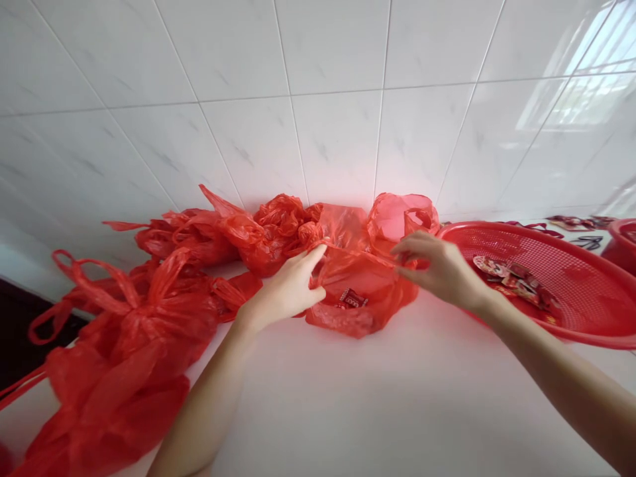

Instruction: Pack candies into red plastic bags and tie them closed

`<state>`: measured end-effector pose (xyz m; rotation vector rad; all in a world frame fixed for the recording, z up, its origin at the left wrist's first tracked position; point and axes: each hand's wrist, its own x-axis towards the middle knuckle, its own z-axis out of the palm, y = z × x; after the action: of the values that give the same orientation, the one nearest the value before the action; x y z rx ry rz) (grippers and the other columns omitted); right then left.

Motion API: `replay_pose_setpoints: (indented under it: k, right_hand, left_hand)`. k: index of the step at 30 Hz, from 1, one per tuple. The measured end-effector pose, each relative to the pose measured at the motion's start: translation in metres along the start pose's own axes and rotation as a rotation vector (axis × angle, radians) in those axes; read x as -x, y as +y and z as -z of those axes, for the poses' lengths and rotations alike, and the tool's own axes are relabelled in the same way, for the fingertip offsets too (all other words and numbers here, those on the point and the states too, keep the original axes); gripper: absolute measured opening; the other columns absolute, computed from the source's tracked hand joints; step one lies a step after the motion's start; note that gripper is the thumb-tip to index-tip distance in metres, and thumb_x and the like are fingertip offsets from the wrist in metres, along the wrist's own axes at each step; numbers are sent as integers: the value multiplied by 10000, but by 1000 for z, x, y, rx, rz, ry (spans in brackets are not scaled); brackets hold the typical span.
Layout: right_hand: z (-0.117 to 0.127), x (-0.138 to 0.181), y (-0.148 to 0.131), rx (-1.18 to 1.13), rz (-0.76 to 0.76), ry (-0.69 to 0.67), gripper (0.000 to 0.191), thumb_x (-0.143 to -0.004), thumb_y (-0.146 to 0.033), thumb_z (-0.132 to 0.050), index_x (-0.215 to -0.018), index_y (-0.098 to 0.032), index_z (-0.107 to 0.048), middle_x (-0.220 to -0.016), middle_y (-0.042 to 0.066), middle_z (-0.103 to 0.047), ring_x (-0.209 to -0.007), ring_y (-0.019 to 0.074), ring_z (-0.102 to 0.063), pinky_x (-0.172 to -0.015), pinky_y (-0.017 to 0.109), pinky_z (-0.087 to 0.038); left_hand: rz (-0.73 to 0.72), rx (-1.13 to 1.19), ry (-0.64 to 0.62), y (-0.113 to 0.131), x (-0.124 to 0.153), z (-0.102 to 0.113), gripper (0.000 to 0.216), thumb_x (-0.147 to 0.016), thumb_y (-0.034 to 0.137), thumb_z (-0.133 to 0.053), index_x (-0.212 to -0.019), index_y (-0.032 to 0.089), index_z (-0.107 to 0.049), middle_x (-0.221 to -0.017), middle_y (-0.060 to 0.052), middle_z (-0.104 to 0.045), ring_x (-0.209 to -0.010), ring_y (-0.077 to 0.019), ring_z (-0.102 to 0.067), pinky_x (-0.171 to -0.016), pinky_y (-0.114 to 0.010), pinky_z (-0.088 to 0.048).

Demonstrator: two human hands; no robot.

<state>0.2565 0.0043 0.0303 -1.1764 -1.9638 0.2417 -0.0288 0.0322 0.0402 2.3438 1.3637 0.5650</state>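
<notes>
An open red plastic bag (358,291) lies on the white counter against the tiled wall, with a small wrapped candy (352,299) visible inside. My left hand (288,288) pinches the bag's left rim. My right hand (437,268) pinches the right rim, so the mouth is held apart between them. Both hands are closed on the thin plastic.
Several tied or crumpled red bags (124,331) pile up on the left and along the wall behind. A red mesh basket (571,278) with several wrapped candies (517,281) sits to the right, a second red container (623,245) beyond it. White counter (372,411) lies in front.
</notes>
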Motion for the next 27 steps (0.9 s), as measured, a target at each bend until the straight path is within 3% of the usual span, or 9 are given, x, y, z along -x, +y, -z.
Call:
replay_pose_setpoints:
  k: [2,4,6,9,13,15,22,27]
  right_hand:
    - [18,-6,-6,-56,41,214,57,-802,-194,-691,-849,-222,-706,-934,39,-668,-830,188,-681,-788,382,-603]
    - [31,-12,-9,-123,52,393,45,-797,-207,-716,-824,-243,-705,-936,27,-659,-868,193,-678,-828,406,-610]
    - [38,-17,-9,-164,46,411,50,-791,-219,-734,-815,-256,-709,-914,18,-660,-856,193,-678,-836,423,-617]
    - [44,-21,-9,-120,68,354,33,-797,-241,-742,-780,-260,-722,-899,20,-684,-852,208,-680,-817,441,-622]
    - [50,-23,-17,-146,129,551,100,-795,-187,-765,-762,-272,-725,-887,28,-688,-863,202,-677,-809,404,-618]
    - [51,-24,-20,-155,132,527,106,-788,-171,-770,-777,-270,-732,-899,25,-683,-872,194,-678,-821,396,-623]
    - [43,-24,-28,-213,134,402,30,-823,-255,-754,-807,-275,-738,-947,30,-699,-935,228,-690,-801,429,-643]
    - [35,-28,-51,-203,242,319,65,-874,-322,-724,-856,-261,-743,-983,48,-714,-1011,237,-686,-805,393,-624]
  left_hand:
    - [-23,58,193,-1,-2,4,619,-742,157,-562,-1358,199,-599,-1263,-84,-701,-837,-212,-714,-789,-342,-590]
    - [-42,128,392,-1,-4,8,426,-743,164,-578,-1143,194,-721,-1094,-53,-756,-775,-192,-702,-768,-321,-595]
    - [-31,213,520,-1,-4,12,311,-761,193,-609,-1033,206,-760,-1040,-42,-769,-817,-201,-710,-736,-305,-606]
    - [-7,315,565,-2,-2,17,239,-777,244,-663,-980,215,-786,-997,-46,-786,-844,-219,-732,-705,-306,-623]
    - [-16,403,657,2,0,22,159,-775,254,-698,-891,218,-801,-918,-33,-801,-882,-233,-754,-849,-354,-622]
    - [-31,454,704,5,1,23,128,-772,256,-708,-855,225,-800,-891,-24,-801,-889,-237,-757,-869,-363,-619]
    - [-140,639,563,16,6,20,146,-764,302,-729,-859,210,-790,-866,-47,-787,-925,-250,-741,-916,-399,-594]
    - [-234,672,451,39,7,12,217,-786,285,-749,-984,197,-767,-963,-58,-768,-965,-234,-712,-891,-368,-590]
